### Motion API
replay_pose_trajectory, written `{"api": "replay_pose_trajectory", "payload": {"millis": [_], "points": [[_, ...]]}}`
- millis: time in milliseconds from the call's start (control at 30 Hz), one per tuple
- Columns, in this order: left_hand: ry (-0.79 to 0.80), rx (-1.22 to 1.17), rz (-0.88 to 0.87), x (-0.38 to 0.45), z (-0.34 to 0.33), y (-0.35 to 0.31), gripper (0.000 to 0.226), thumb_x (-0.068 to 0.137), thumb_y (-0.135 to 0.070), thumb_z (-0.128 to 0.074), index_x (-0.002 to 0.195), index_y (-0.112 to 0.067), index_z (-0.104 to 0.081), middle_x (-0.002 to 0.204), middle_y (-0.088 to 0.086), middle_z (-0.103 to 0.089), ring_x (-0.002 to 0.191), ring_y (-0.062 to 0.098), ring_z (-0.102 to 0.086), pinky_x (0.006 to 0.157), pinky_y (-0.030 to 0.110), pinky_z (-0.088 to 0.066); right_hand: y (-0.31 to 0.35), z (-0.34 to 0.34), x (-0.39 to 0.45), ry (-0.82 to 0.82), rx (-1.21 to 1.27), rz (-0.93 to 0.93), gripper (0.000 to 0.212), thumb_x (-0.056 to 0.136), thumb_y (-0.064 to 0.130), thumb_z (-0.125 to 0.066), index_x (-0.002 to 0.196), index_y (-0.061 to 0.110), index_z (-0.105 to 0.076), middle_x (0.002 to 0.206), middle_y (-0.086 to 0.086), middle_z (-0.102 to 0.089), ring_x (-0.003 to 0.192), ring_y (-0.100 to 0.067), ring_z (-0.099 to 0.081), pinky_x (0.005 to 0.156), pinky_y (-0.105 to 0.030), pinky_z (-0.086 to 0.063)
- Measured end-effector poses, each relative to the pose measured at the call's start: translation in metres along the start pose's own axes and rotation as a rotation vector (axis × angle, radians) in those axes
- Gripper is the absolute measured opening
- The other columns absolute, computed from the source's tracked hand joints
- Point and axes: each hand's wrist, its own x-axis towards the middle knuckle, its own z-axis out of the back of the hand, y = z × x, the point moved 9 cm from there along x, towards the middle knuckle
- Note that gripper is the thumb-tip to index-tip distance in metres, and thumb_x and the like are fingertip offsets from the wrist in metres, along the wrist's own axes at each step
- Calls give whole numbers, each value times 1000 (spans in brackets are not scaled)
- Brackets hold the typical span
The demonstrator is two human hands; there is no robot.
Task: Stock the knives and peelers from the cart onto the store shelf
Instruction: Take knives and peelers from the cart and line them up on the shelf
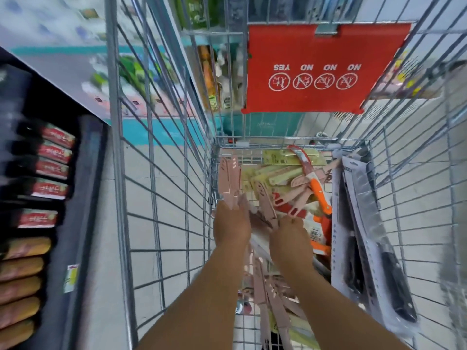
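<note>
Shelf [75,188]: stood at the far left, dark-edged, with rows of red-labelled packs [54,170] above and tan packs [21,271] below; all blurred.
Floor [166,178]: pale tiles showed through the wire, between shelf and basket.
Cart [151,147]: a wire basket seen from above, its left wall running up the middle of the view.
Left hand [231,224]: reached down into the basket with the forearm coming up from the bottom edge, back of the hand toward the camera. Its fingers were curled round a bunch of pink knives [228,179], whose sheathed blades stood up past the knuckles against the cart's left wall.
Right hand [290,236]: lay just right of the left hand, forearm parallel to it, knuckles up. Its fingers were bent down onto another pink knife [265,205] in the heap; whether they actually clasped it could not be told.
Loose pile [283,178]: yellow-carded peelers, pink-handled pieces and an orange-handled knife [319,190] lay jumbled on the basket floor beyond both hands.
More pink knives [270,306]: lay beneath the forearms, nearer the camera.
Black knives [396,281]: sat in grey card packs leaning along the cart's right wall.
Red flap [326,69]: hung at the far end of the cart, printed YES and NO upside down.
</note>
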Motion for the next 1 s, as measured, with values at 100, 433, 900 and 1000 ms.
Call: {"api": "replay_pose_trajectory", "payload": {"millis": [100, 433, 900, 1000], "points": [[-31, 46, 33, 17, 7, -6, 20, 101, -21, -37, 117, -15, -48, 106, 8, -62, 88, 27, -59, 71, 31, -47, 9, 6, 7, 23, 5, 80, 24, 93, 13, -46, 114, 11, -57, 116, -10, -54, 109, -27, -51, 88, -35, -45], [-45, 181, 68, 49, 11, -20, 28, 100, -14, -40, 127, -8, -45, 127, 13, -56, 117, 32, -54, 89, 37, -44, 57, 26, 47, 55, 512, 74, 18, 97, 16, -42, 90, 10, -57, 80, -8, -58, 73, -26, -53, 50, -29, -30], [-101, 399, -118, 75, -3, -37, 27, 99, -9, -35, 125, -7, -41, 123, 16, -55, 111, 34, -56, 77, 37, -42, 112, -6, 73, 349, 520, 209, 31, 94, 7, -36, 115, 13, -57, 102, -4, -61, 93, -23, -54, 76, -28, -35], [-75, 475, -168, 73, -10, -36, 38, 99, -9, -36, 137, -5, -30, 132, 18, -48, 118, 34, -51, 86, 39, -44, 111, -10, 70, 380, 527, 228, 32, 95, 12, -35, 122, 14, -53, 117, -9, -63, 102, -27, -57, 82, -33, -44]]}}
